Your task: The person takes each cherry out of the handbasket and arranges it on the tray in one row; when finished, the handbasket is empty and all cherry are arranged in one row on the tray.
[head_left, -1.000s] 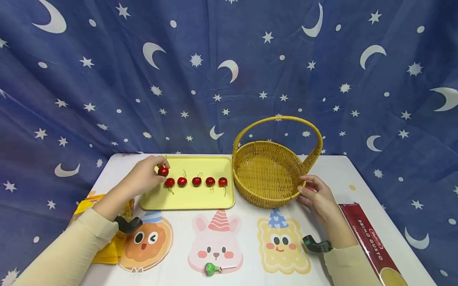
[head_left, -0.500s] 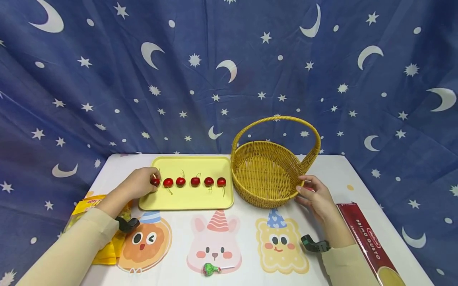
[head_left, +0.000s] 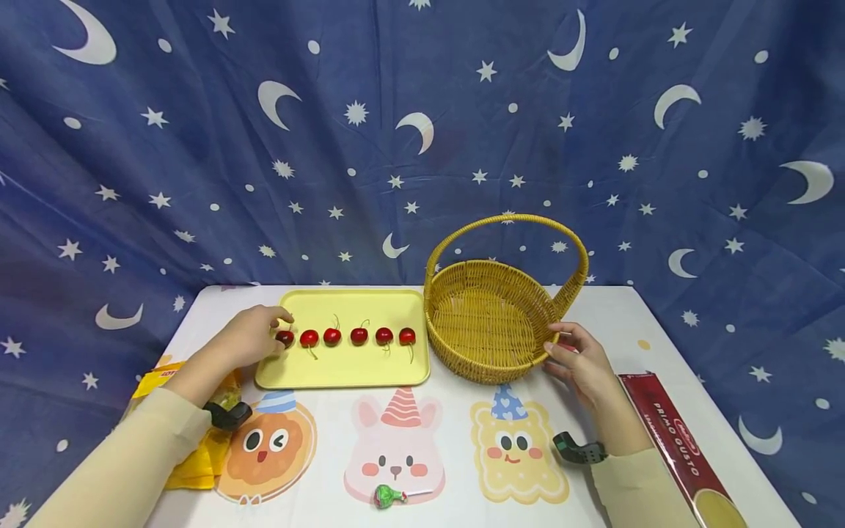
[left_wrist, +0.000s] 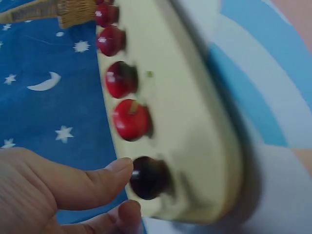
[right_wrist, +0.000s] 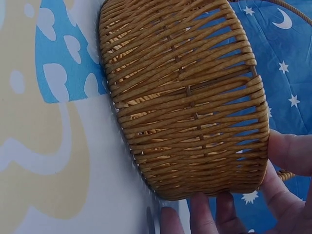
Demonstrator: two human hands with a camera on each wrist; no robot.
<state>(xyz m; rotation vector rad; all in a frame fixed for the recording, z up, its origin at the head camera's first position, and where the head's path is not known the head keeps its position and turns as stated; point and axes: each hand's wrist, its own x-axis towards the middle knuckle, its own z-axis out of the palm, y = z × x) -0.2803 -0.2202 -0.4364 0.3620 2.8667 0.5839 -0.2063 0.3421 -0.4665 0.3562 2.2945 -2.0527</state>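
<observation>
A yellow tray [head_left: 343, 372] bears a row of red cherries [head_left: 359, 336] with stems. My left hand [head_left: 247, 335] is over the tray's left end, beside the leftmost, darker cherry [head_left: 285, 338]. In the left wrist view, the thumb and a finger of that hand [left_wrist: 73, 192] stand parted next to this dark cherry [left_wrist: 148, 178], which lies on the tray; the thumb tip is at its edge. My right hand [head_left: 584, 363] grips the right rim of a wicker basket [head_left: 485, 370]. In the right wrist view, its thumb is at the rim and its fingers against the woven wall [right_wrist: 190, 112].
Yellow packets [head_left: 198, 462] lie under the left forearm. A green-wrapped lollipop [head_left: 388, 496] lies near the front. The red spaghetti pack [head_left: 680, 440] is right of the right forearm. Behind the table hangs a blue star-and-moon curtain [head_left: 370, 242].
My left hand carried a cherry down and left to the row's left end, then its fingers parted from it. The right hand has stayed on the basket rim.
</observation>
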